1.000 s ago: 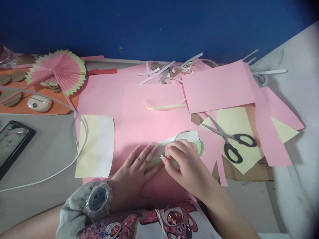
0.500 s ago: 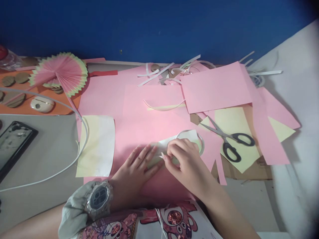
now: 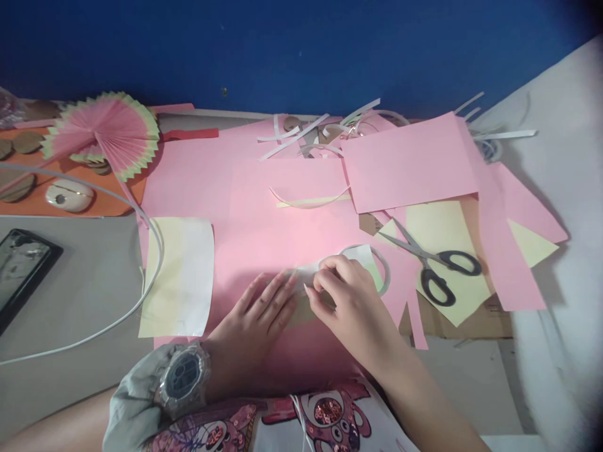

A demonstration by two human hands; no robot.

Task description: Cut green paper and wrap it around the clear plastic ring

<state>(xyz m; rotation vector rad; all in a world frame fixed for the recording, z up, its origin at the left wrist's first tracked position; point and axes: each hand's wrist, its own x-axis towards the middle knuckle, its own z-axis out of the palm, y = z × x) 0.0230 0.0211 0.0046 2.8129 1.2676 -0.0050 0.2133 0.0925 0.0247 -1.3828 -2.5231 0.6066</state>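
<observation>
My left hand (image 3: 261, 307), palm down with its fingers stretched out, presses on the left part of a white and pale yellow-green paper piece (image 3: 308, 270). Close beside it my right hand (image 3: 346, 285) is curled, thumb and index finger nearly together over the same paper. Whatever is between those fingertips is too small or hidden to make out. The paper's right end sticks out beyond my right hand, over a thin pale ring (image 3: 386, 273) that my hand partly covers. Beneath everything lies a large pink sheet (image 3: 264, 232).
Open scissors (image 3: 431, 256) rest on yellow paper to the right, below a pink sheet (image 3: 409, 163). White paper strips (image 3: 296, 135) lie at the back. On the left are a pleated fan (image 3: 106, 135), a white case (image 3: 70, 195), a phone (image 3: 26, 267), a cable (image 3: 160, 251) and a yellow-white sheet (image 3: 179, 276).
My left hand has drawn its thumb in beside the fingers. My right hand has shifted slightly; its index finger and thumb still bend toward each other. The view has turned a little right.
</observation>
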